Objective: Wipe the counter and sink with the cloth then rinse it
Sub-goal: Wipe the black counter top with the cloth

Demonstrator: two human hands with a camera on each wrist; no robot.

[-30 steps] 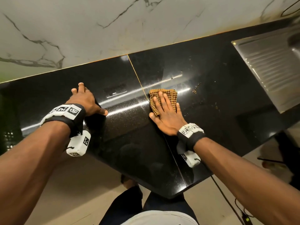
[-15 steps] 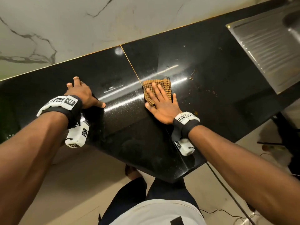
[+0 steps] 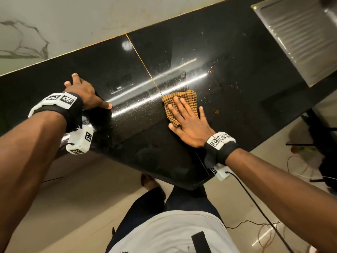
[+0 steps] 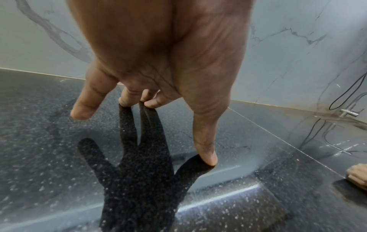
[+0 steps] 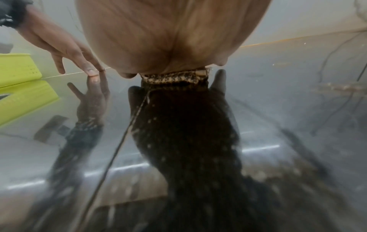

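Compared with the view half a second earlier, we see the right hand [image 3: 187,125] and its checked brown cloth [image 3: 184,101] drawn nearer to the front edge of the black surface [image 3: 237,52], just right of the thin golden seam [image 3: 144,64]; more scattered brown crumbs [image 3: 217,111] now lie exposed beside and beyond the cloth. The left hand [image 3: 85,94] keeps its place on the slab to the left of the seam.

The right grip is spread flat: we see four straight fingers [image 3: 182,108] lying on the cloth and pressing it to the surface, the thumb stretched out on bare stone at the cloth's near-left edge. Nothing is pinched or enclosed. In the right wrist view the cloth [image 5: 174,78] shows as a narrow patterned band under the palm [image 5: 172,36], mirrored in the polished stone.

The left grip is likewise apart and holds nothing. In the left wrist view we see the left hand [image 4: 158,55] arched, its fingertips [image 4: 206,157] touching the surface [image 4: 49,141] while the palm stands clear above its dark reflection.

Both forearms reach forward from the near edge, each with a black wrist strap and white tagged camera housing. The steel sink drainboard [image 3: 299,37] lies well apart at far right, against the marble wall [image 3: 73,21].
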